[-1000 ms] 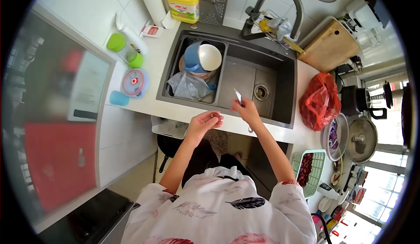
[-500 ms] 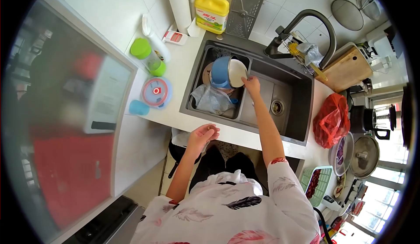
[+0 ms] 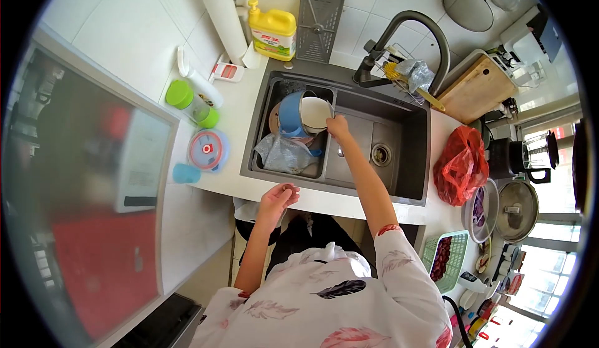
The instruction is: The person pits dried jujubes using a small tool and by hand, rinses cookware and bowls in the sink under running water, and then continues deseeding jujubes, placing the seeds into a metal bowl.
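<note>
In the left basin of the grey sink [image 3: 409, 193], a blue pot [image 3: 291, 114] with a white inside lies tilted, its mouth facing right. My right hand [image 3: 337, 127] is closed on the pot's rim on the right side. Under and beside the pot are a crumpled silvery sheet [image 3: 277, 154] and a partly hidden brownish round thing. My left hand [image 3: 274, 203] hovers near the counter's front edge, fingers curled together. Something small and reddish-brown seems to be at its fingertips, too small to name.
Behind the sink stand a dark faucet [image 3: 444, 48] and a yellow detergent jug [image 3: 272, 33]. A lidded round container [image 3: 208, 150] and a green-capped bottle [image 3: 181, 93] are left. On the right are a red plastic bag [image 3: 460, 166], a cutting board [image 3: 477, 91] and a green basket [image 3: 460, 254] of dark red fruit.
The whole view has shifted, so the sink and counter appear farther left. My right hand stays on the pot's rim and my left hand stays curled near the counter edge.
</note>
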A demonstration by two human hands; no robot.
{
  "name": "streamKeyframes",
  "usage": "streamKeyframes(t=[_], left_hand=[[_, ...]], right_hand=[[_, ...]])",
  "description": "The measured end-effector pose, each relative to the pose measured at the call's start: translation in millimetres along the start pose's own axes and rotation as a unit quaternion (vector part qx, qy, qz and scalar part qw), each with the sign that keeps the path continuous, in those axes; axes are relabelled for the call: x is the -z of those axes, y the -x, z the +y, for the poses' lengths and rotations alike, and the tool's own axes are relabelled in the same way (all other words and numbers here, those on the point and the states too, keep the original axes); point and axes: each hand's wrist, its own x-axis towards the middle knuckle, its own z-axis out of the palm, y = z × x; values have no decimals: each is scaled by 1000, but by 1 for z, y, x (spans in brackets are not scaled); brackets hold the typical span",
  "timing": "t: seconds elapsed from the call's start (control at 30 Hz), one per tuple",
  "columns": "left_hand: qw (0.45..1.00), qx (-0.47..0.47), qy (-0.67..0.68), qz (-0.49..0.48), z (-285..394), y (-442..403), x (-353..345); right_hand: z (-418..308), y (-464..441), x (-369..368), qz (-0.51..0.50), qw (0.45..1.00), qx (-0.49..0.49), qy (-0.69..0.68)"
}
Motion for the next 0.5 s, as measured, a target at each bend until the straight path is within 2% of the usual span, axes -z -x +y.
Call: streamKeyframes(t=[0.07, 0.13, 0.17, 0.23, 0.37, 0.43, 0.5], left_hand=[[1000, -3, 1, -1, -1, -4, -5], [1000, -2, -1, 21, -4, -5, -7], [1000, -1, -2, 21, -6, -7, -8], [1000, 3, -1, 21, -9, -7, -8], [999, -8, -2, 37, -16, -12, -12], [999, -6, -2, 52, -16, -14, -16], [997, -21, 10, 77, -17, -15, -20]], right_hand=[[-1, 7, 18, 27, 999, 26, 23], [9, 10, 47, 97, 981, 147, 79], [13, 12, 61, 97, 982, 145, 77], [3, 37, 93, 169, 940, 233, 185], [1, 70, 116, 141, 945, 200, 218], [8, 80, 112, 81, 945, 194, 250], [20, 86, 95, 62, 949, 188, 247]])
